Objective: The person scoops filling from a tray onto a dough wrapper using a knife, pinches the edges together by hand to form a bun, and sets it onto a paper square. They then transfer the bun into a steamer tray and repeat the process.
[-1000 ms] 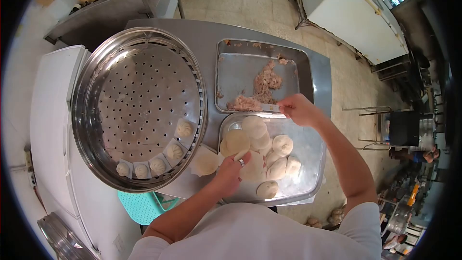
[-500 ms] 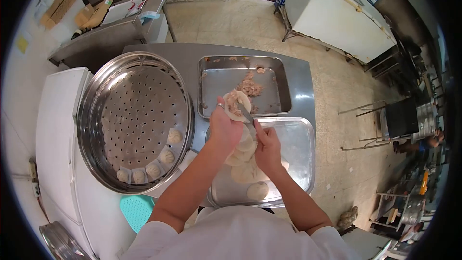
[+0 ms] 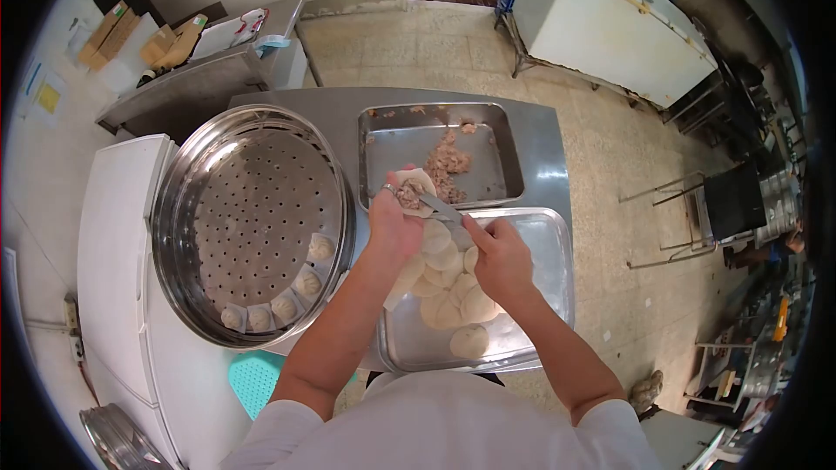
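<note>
My left hand (image 3: 394, 228), a ring on one finger, cups a round dough wrapper (image 3: 425, 181) with minced filling (image 3: 409, 193) in its middle. In my right hand (image 3: 505, 259) is a flat metal spatula (image 3: 442, 209), its tip at the filling's right edge. Under my hands, a shallow metal tray (image 3: 542, 278) carries several overlapping dough wrappers (image 3: 446, 287). Beyond it, a deeper metal pan (image 3: 380, 161) holds a heap of minced filling (image 3: 448, 158). Several pleated buns (image 3: 284, 306) on paper squares line the near right edge of a perforated steamer (image 3: 248, 200).
The steamer stands at the left of the metal table (image 3: 549, 157). A turquoise perforated stool (image 3: 254, 380) is below it, beside a white cabinet (image 3: 117, 235). A black chair (image 3: 733, 198) and a white chest freezer (image 3: 592, 30) stand off to the right.
My left hand has moved slightly left and down with the wrapper. The filling now lies more compact in its middle. The spatula has drawn back a little to the right with my right hand.
</note>
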